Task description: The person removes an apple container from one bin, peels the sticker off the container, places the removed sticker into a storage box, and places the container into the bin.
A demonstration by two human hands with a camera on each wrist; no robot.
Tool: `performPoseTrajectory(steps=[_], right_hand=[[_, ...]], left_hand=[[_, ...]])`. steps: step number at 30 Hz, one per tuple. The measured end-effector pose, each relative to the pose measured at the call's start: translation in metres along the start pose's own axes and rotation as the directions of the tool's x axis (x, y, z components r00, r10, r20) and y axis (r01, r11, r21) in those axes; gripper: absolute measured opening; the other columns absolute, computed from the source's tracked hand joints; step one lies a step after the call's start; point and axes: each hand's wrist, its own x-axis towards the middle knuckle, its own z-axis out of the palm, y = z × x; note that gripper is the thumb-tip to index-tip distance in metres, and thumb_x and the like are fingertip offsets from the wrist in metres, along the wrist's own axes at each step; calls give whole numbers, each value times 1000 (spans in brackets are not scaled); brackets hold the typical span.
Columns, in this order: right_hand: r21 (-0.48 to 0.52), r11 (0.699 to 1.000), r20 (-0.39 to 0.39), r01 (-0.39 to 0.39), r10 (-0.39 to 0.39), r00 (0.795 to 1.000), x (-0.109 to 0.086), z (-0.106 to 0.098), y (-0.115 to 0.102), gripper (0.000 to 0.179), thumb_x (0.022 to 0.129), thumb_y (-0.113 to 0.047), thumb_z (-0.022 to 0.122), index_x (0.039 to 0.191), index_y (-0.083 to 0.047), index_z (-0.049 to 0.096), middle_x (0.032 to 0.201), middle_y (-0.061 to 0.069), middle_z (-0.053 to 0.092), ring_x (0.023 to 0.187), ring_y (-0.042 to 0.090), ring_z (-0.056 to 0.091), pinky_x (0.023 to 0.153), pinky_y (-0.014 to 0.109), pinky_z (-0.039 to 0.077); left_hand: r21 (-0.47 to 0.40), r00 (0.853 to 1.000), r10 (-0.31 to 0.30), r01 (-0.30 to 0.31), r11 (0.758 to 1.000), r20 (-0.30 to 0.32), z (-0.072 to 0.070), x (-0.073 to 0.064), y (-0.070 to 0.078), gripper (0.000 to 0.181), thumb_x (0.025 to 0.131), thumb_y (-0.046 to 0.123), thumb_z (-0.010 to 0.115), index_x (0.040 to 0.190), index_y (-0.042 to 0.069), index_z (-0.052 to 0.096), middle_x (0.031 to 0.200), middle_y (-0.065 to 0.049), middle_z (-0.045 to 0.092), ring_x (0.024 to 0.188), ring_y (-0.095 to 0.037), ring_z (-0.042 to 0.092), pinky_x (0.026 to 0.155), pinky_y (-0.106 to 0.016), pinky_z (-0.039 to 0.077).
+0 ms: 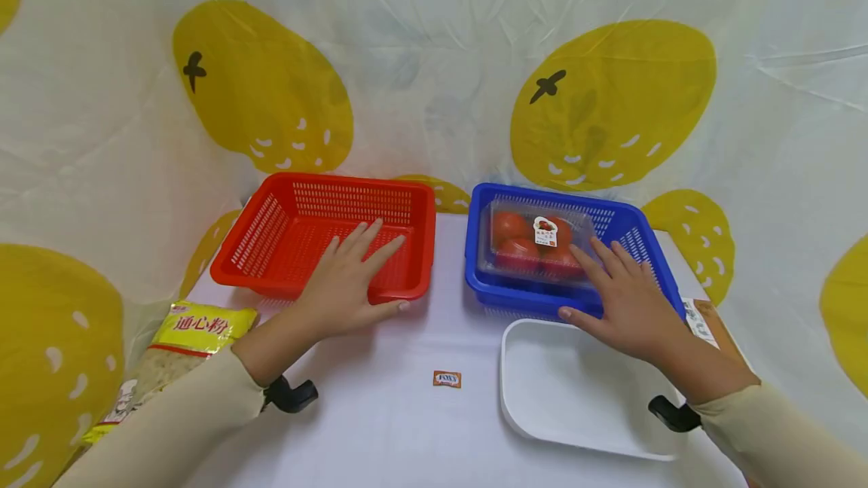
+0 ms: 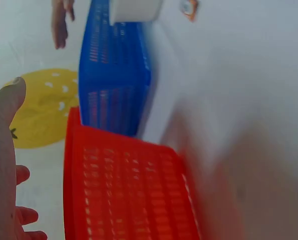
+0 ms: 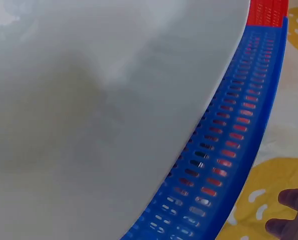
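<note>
My left hand (image 1: 346,285), fingers spread and holding nothing, hovers over the near right side of the red basket (image 1: 233,277). That basket has slotted walls and nothing inside it. Over the near right part of the blue basket (image 1: 488,296), my right hand (image 1: 624,303) is spread too, its fingertips close to a clear plastic box of tomatoes (image 1: 518,243). The box lies inside the blue basket and bears a white label (image 1: 545,232). In the left wrist view the left hand (image 2: 3,150) shows at the edge, beside the red basket (image 2: 128,185).
A white tray (image 1: 576,390) stands in front of the blue basket, under my right wrist. A small orange-brown packet (image 1: 447,379) lies mid-table. At left is a yellow bag of pasta (image 1: 197,326), partly behind my left sleeve. A brown-and-white item (image 1: 712,326) shows at right. A lemon-patterned cloth (image 1: 434,81) hangs behind.
</note>
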Motion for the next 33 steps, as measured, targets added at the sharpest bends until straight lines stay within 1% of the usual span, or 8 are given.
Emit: performPoseTrajectory(steps=[4, 8, 13, 16, 21, 25, 29, 33], right_hand=[[28, 1000, -10, -3, 3, 1000, 8, 1, 6, 103, 94, -68, 67, 173, -21, 20, 174, 24, 19, 158, 55, 12, 116, 84, 13], [71, 997, -7, 7, -6, 1000, 20, 4, 12, 101, 95, -64, 68, 173, -20, 20, 174, 25, 20, 157, 55, 16, 116, 82, 19], [121, 993, 6, 15, -16, 1000, 36, 0, 20, 99, 97, -58, 70, 172, -16, 21, 173, 26, 21, 155, 56, 21, 112, 83, 26], [144, 990, 26, 2, -6, 1000, 44, -5, 29, 97, 98, -56, 69, 172, -16, 20, 173, 25, 21, 155, 55, 20, 111, 84, 26], [175, 984, 69, -37, 25, 997, 57, -10, 46, 96, 100, -55, 66, 173, -19, 15, 174, 25, 19, 157, 54, 17, 111, 85, 24], [218, 974, 120, -65, 39, 992, 66, -19, 56, 95, 101, -53, 66, 173, -22, 13, 175, 24, 18, 158, 52, 15, 113, 84, 22], [262, 964, 148, -49, 10, 989, 73, -28, 68, 88, 103, -48, 65, 172, -15, 20, 172, 27, 23, 155, 56, 21, 114, 83, 21], [307, 950, 163, -59, 9, 987, 79, -36, 82, 85, 104, -45, 65, 170, -9, 25, 168, 31, 28, 151, 59, 25, 114, 83, 22]], left_hand=[[-27, 1000, 2, -2, 1000, -8, 2, 13, 7, 102, 86, 80, 65, 170, 35, 30, 177, -11, 20, 162, -38, 18, 123, -70, 24], [-52, 1000, -2, 2, 999, -13, 4, 24, 11, 102, 87, 81, 63, 170, 34, 30, 177, -11, 21, 161, -38, 22, 123, -67, 28], [-136, 1000, 0, -3, 991, -21, 8, 37, 22, 100, 88, 79, 64, 170, 34, 29, 177, -10, 20, 160, -38, 25, 118, -69, 36], [-183, 1000, 1, -6, 983, -29, 13, 47, 31, 98, 89, 78, 63, 170, 36, 29, 178, -9, 19, 160, -37, 25, 115, -70, 39], [-287, 999, 9, -24, 958, -54, 21, 63, 47, 95, 91, 75, 65, 170, 34, 31, 178, -8, 18, 160, -36, 26, 114, -69, 40], [-367, 998, -4, -22, 930, -68, 27, 70, 62, 91, 92, 68, 68, 168, 31, 35, 177, -9, 22, 159, -36, 28, 115, -69, 38], [-416, 998, -4, -25, 909, -70, 35, 75, 79, 85, 95, 62, 67, 167, 26, 39, 176, -10, 24, 159, -36, 29, 116, -69, 38], [-446, 998, 9, -39, 894, -70, 44, 79, 95, 81, 97, 58, 67, 166, 25, 40, 176, -11, 25, 158, -36, 32, 116, -65, 40]])
